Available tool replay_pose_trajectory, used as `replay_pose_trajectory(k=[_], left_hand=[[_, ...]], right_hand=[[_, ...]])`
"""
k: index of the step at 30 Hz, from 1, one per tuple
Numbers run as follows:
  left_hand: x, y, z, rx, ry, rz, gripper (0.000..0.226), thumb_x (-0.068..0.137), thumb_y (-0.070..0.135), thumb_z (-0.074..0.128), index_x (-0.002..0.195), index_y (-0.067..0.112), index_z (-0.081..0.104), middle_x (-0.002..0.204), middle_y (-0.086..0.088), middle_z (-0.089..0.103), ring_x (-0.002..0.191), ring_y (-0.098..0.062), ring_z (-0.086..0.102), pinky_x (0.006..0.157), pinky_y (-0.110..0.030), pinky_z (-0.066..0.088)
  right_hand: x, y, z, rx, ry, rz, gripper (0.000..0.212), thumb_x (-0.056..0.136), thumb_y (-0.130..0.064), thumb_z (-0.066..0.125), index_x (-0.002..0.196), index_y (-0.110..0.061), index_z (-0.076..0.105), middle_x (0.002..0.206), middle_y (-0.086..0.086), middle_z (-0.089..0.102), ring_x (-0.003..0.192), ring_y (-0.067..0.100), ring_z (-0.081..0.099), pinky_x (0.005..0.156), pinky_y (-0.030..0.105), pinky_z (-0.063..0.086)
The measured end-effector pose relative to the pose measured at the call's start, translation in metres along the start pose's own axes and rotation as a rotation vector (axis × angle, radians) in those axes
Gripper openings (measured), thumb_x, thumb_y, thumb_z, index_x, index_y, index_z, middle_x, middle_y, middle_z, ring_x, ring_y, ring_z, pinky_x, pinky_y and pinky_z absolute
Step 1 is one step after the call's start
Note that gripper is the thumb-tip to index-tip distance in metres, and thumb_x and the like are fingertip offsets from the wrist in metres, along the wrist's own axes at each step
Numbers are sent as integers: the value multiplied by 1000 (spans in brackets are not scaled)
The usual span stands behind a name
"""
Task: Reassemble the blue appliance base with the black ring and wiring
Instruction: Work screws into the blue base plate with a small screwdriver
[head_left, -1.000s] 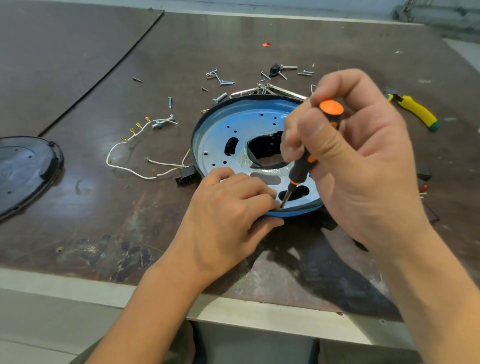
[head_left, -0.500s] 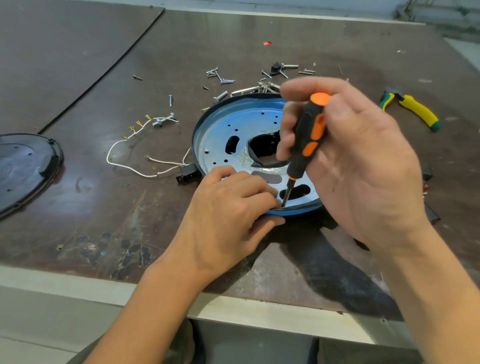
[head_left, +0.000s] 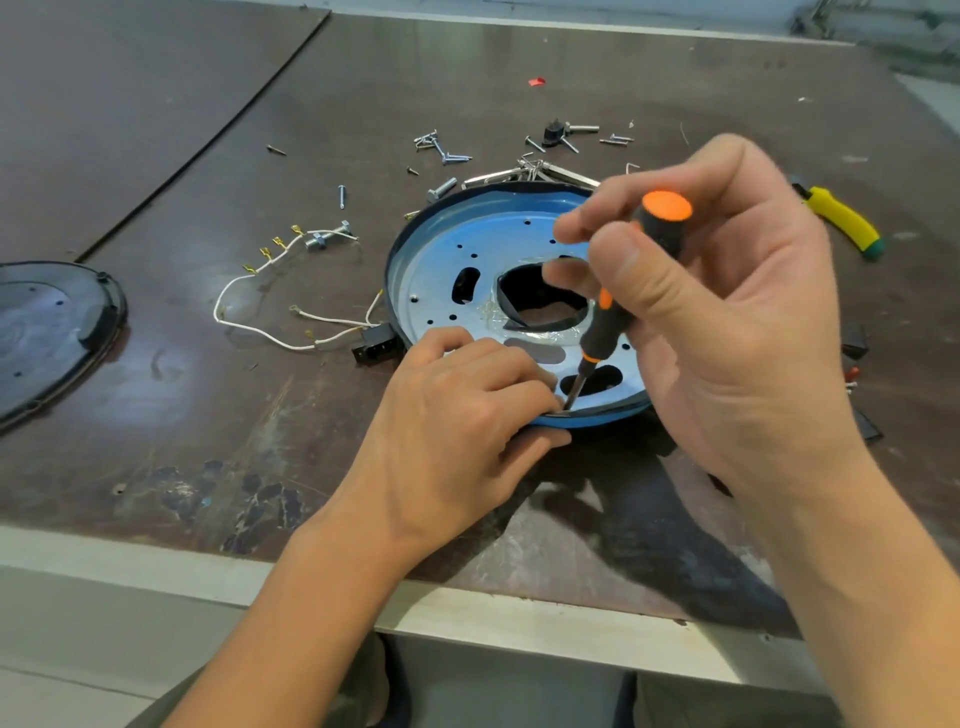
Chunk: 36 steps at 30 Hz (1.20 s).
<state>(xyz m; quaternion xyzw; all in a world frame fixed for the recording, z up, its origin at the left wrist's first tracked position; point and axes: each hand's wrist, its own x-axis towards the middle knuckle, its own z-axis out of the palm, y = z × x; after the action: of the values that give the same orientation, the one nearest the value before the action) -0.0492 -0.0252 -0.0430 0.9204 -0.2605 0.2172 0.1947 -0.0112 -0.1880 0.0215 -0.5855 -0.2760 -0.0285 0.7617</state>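
The round blue appliance base (head_left: 483, 244) lies flat on the brown table, with a black ring (head_left: 397, 260) around its rim and a dark central opening. White wiring (head_left: 270, 332) with brass terminals and a black connector (head_left: 373, 345) trails off its left side. My left hand (head_left: 457, 421) presses on the base's near rim, fingertips curled at the edge. My right hand (head_left: 727, 332) grips a black and orange screwdriver (head_left: 618, 312) held almost upright. Its tip meets the near rim right beside my left fingertips.
Several loose screws (head_left: 441, 150) and metal parts lie just behind the base. Yellow-handled pliers (head_left: 841, 221) rest at the far right. A black oval cover (head_left: 47, 327) sits at the left edge. Small dark pieces (head_left: 857, 343) lie right of my right hand. The table's front edge (head_left: 208, 571) is near.
My right hand has turned the screwdriver handle between its fingers, and the orange cap faces up again. The tip stays at the same spot on the rim. The left hand has not moved.
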Motion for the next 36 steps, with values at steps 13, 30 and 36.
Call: replay_pose_trajectory(k=[13,30,36], left_hand=[[0,0,-1,4,-4,11,18,85,35,70,93,20,75,100,6,71,91,-15,66,82,-42,45],[0,0,0,10,24,17,16,85,34,72,89,19,75,99,7,71,89,-17,67,79,-43,46],[0,-1,0,0,11,15,16,86,35,71,90,20,74,99,7,71,89,-16,66,81,-42,45]], right_hand=[[0,5,1,32,19,10,20,84,-7,71,94,-16,56,92,10,62,79,27,60,74,40,51],[2,2,1,238,30,114,21,102,-24,42,104,-8,56,82,9,59,73,19,52,70,30,45],[1,2,1,83,62,26,15,89,-7,65,96,-10,52,91,11,62,83,28,62,78,40,51]])
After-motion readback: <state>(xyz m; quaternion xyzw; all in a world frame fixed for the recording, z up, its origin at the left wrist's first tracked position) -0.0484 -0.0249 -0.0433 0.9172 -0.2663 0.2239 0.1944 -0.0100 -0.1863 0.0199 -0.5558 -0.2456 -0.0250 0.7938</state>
